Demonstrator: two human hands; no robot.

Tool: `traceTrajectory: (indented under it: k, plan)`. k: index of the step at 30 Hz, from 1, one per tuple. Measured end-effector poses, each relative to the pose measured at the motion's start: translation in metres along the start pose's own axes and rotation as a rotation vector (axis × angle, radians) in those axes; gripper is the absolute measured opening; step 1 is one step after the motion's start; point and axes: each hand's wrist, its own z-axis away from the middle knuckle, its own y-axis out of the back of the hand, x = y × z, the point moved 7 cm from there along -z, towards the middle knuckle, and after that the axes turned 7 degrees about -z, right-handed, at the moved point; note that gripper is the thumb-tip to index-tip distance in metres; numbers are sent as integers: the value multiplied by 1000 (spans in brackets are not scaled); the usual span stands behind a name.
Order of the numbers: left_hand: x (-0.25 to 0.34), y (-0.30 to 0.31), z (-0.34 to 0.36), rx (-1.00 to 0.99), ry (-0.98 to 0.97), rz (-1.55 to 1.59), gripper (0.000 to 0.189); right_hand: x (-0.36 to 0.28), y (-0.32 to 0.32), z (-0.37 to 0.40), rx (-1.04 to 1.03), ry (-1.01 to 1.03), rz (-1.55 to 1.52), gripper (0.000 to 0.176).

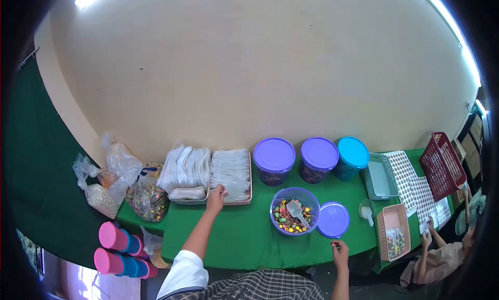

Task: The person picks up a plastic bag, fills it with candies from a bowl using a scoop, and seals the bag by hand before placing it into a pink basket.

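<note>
On the table (244, 243) a tray of flat bags (231, 170) lies left of centre, with a second stack of bags (185, 170) to its left and knotted sacks (148, 200) beyond that. The left hand (217, 196) is at the tray's near edge. To the right of the tray stands an open tub (294, 212) with a scoop (294, 208) in it, and its lid (332, 220) lies just beside it on the right. Three closed tubs (318, 158) stand in a row behind. The right hand (340, 251) is at the table's front edge, before the lid.
</note>
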Motion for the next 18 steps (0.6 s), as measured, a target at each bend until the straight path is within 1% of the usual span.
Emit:
traceTrajectory:
  k: [1,2,3,4,6,8,9,10,11,12,14,15,16,17,18]
  plan:
    - [16,9,2,2,1,0,9,-25,-6,-11,8,84,-20,10]
    - [35,13,12,-55,67,143,10,-51,-12,-17,17,158,-37,12]
    - [52,15,18,-110,131,286,12,-81,-23,-23,-11,171,-101,14]
    - [72,21,22,-115,131,288,12,-115,-36,-29,-37,186,-165,16]
    - [111,14,32,-314,86,267,17,-173,-71,-36,-147,270,-297,20]
    - [134,10,43,-289,65,288,16,-213,-108,-39,-337,160,-482,23]
    - [153,13,47,-278,-47,254,17,-215,-118,-43,-342,159,-478,23]
    - [175,21,49,-262,-158,218,17,-214,-139,-47,-465,170,-423,21]
    - [183,24,54,-343,-87,154,18,-213,-153,-49,-588,181,-366,20]
    - [183,26,58,-333,-78,155,18,-216,-153,-53,-600,186,-361,20]
    - [171,32,73,-305,35,220,23,-215,-154,-57,-645,166,-270,17]
    - [158,39,76,-270,37,88,26,-212,-155,-59,-659,172,-266,17]
    - [149,42,81,-260,46,85,26,-201,-158,-59,-684,107,-298,16]
    - [137,45,87,-261,104,6,35,-191,-163,-57,-706,41,-331,15]
    - [133,50,90,-264,161,-73,45,-187,-167,-55,-715,43,-331,15]
